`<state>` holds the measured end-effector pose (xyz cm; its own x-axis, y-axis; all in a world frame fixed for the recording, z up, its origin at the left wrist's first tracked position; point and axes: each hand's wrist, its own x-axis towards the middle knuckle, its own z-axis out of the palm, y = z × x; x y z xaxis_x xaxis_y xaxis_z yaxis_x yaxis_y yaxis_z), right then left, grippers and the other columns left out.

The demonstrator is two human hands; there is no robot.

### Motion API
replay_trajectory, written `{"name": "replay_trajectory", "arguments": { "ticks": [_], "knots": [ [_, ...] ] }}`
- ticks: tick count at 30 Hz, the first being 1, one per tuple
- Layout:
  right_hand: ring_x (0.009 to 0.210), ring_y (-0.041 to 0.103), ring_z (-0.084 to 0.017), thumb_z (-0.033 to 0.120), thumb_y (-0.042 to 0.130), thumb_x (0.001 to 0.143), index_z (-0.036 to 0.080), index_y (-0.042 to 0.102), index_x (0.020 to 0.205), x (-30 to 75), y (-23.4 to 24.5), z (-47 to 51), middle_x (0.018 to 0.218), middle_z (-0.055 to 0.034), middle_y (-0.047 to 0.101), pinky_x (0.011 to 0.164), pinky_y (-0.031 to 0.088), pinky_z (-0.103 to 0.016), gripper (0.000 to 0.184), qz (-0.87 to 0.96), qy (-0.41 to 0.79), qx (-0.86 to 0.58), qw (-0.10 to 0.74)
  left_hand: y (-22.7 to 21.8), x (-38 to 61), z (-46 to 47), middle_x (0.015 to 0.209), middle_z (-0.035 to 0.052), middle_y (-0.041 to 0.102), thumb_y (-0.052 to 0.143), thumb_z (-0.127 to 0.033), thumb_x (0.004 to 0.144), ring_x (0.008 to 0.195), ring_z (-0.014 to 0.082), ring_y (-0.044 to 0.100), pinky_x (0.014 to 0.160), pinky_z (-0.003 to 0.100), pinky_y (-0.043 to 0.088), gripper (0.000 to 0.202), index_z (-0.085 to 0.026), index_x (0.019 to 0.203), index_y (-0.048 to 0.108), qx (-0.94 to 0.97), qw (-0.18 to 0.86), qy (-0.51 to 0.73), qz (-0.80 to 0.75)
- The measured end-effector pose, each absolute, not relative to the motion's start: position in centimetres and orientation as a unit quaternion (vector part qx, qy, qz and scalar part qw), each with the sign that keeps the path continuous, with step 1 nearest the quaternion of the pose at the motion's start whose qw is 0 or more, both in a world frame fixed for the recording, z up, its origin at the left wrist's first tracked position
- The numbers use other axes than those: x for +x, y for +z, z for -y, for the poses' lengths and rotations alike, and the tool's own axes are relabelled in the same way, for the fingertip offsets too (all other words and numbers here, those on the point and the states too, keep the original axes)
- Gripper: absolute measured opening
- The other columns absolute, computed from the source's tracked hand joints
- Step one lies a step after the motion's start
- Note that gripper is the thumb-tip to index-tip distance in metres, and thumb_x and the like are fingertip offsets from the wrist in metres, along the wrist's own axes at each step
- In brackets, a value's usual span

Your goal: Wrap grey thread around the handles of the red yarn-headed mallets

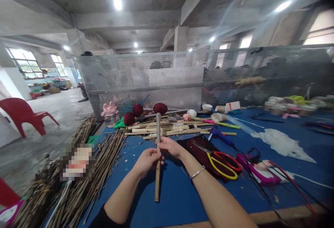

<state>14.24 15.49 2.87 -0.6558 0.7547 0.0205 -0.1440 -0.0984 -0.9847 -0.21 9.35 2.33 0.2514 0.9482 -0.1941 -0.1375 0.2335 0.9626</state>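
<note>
Both hands grip one bamboo stick (157, 181) above the blue table. Its upper part is wrapped in a grey covering (158, 127); the lower part is bare and points toward me. My left hand (148, 161) is closed around the middle, thumb and fingers pinching it. Slightly higher, my right hand (168, 146) pinches the stick near the lower end of the grey covering. Dark cloth (191, 148) lies right of my hands, with red-and-yellow-handled scissors (221, 163) on top. Behind the hands is a pile of pale sticks (148, 129).
Dark red yarn balls (160, 108) sit behind the sticks. Bundled twigs (104, 162) cover the left side. A blue glue gun (220, 136), a magenta-and-white device (263, 172) with cords and a crumpled plastic bag (281, 143) lie right. A perforated metal screen (174, 82) stands behind.
</note>
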Motion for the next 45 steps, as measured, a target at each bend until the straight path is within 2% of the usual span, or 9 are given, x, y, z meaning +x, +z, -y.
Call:
{"name": "replay_trajectory", "arguments": {
  "ticks": [4, 11, 16, 20, 24, 27, 32, 40, 45],
  "knots": [
    [0.039, 0.03, -0.002, 0.039, 0.071, 0.063, 0.015, 0.046, 0.078, 14.0, 3.0, -15.4, 0.054, 0.0081, 0.043, 0.037, 0.017, -0.018, 0.037, 0.601, 0.671, -0.268, 0.342, 1.9, 0.1, -9.6, 0.046, -0.0026, 0.052, 0.077, -0.039, 0.053, 0.038, 0.0059, 0.043, 0.04, 0.018, 0.03, 0.038, -0.013, 0.067, 0.052, 0.498, 0.497, 0.491, -0.514],
    [0.035, 0.029, -0.003, 0.041, 0.067, 0.067, 0.017, 0.045, 0.083, 14.2, 2.9, -15.3, 0.05, 0.0098, 0.041, 0.035, 0.016, -0.018, 0.035, 0.579, 0.696, -0.256, 0.339, 3.3, 0.3, -8.8, 0.068, 0.0052, 0.062, 0.072, -0.045, 0.06, 0.06, 0.0113, 0.059, 0.056, 0.022, 0.045, 0.039, -0.012, 0.075, 0.056, 0.441, 0.674, 0.435, -0.403],
    [0.05, 0.043, -0.005, 0.036, 0.073, 0.061, 0.015, 0.047, 0.079, 13.3, 2.4, -15.5, 0.061, 0.0061, 0.048, 0.046, 0.032, -0.017, 0.038, 0.606, 0.649, -0.276, 0.368, 2.5, 0.6, -8.9, 0.055, -0.0042, 0.051, 0.075, -0.044, 0.053, 0.048, 0.0076, 0.049, 0.048, 0.021, 0.043, 0.042, -0.015, 0.069, 0.049, 0.447, 0.598, 0.458, -0.483],
    [0.044, 0.038, -0.004, 0.037, 0.07, 0.065, 0.016, 0.047, 0.084, 13.3, 2.5, -15.3, 0.058, 0.0074, 0.046, 0.041, 0.027, -0.016, 0.037, 0.596, 0.669, -0.256, 0.362, 2.8, 0.6, -9.0, 0.051, -0.0035, 0.051, 0.077, -0.043, 0.049, 0.043, 0.0063, 0.046, 0.046, 0.02, 0.039, 0.044, -0.014, 0.065, 0.048, 0.444, 0.589, 0.479, -0.476],
    [0.033, 0.028, -0.002, 0.038, 0.067, 0.067, 0.018, 0.043, 0.086, 13.8, 3.1, -15.0, 0.05, 0.0104, 0.041, 0.034, 0.016, -0.016, 0.037, 0.565, 0.717, -0.22, 0.345, 3.3, 0.3, -8.8, 0.065, 0.0041, 0.06, 0.073, -0.042, 0.059, 0.054, 0.0085, 0.055, 0.052, 0.02, 0.042, 0.038, -0.011, 0.073, 0.055, 0.438, 0.674, 0.457, -0.381],
    [0.038, 0.039, -0.005, 0.036, 0.069, 0.065, 0.018, 0.043, 0.088, 13.8, 2.8, -15.1, 0.053, 0.0083, 0.047, 0.037, 0.024, -0.016, 0.039, 0.571, 0.709, -0.221, 0.351, 3.1, 0.1, -8.8, 0.067, 0.0046, 0.06, 0.07, -0.042, 0.063, 0.059, 0.0111, 0.057, 0.053, 0.021, 0.043, 0.036, -0.012, 0.073, 0.054, 0.442, 0.681, 0.441, -0.382],
    [0.05, 0.047, -0.005, 0.032, 0.072, 0.063, 0.015, 0.047, 0.091, 13.2, 1.9, -15.6, 0.063, 0.0053, 0.052, 0.045, 0.032, -0.016, 0.041, 0.609, 0.658, -0.25, 0.365, 2.1, 0.2, -9.2, 0.05, -0.0047, 0.05, 0.076, -0.042, 0.052, 0.042, 0.0065, 0.046, 0.044, 0.019, 0.038, 0.042, -0.015, 0.065, 0.048, 0.459, 0.563, 0.477, -0.495],
    [0.04, 0.042, -0.005, 0.033, 0.071, 0.064, 0.017, 0.047, 0.086, 13.7, 2.9, -14.9, 0.057, 0.0075, 0.048, 0.038, 0.029, -0.017, 0.037, 0.582, 0.697, -0.235, 0.347, 2.9, -0.2, -9.0, 0.071, 0.0081, 0.064, 0.071, -0.044, 0.061, 0.058, 0.0123, 0.059, 0.049, 0.02, 0.04, 0.039, -0.012, 0.075, 0.054, 0.447, 0.679, 0.422, -0.4],
    [0.053, 0.05, -0.007, 0.031, 0.072, 0.063, 0.015, 0.049, 0.086, 13.3, 2.0, -15.6, 0.063, 0.0049, 0.053, 0.051, 0.038, -0.019, 0.036, 0.625, 0.64, -0.262, 0.362, 2.1, -0.2, -9.2, 0.053, -0.0023, 0.052, 0.074, -0.041, 0.057, 0.042, 0.0068, 0.046, 0.041, 0.019, 0.033, 0.039, -0.013, 0.072, 0.052, 0.511, 0.565, 0.45, -0.466]
  ]
}}
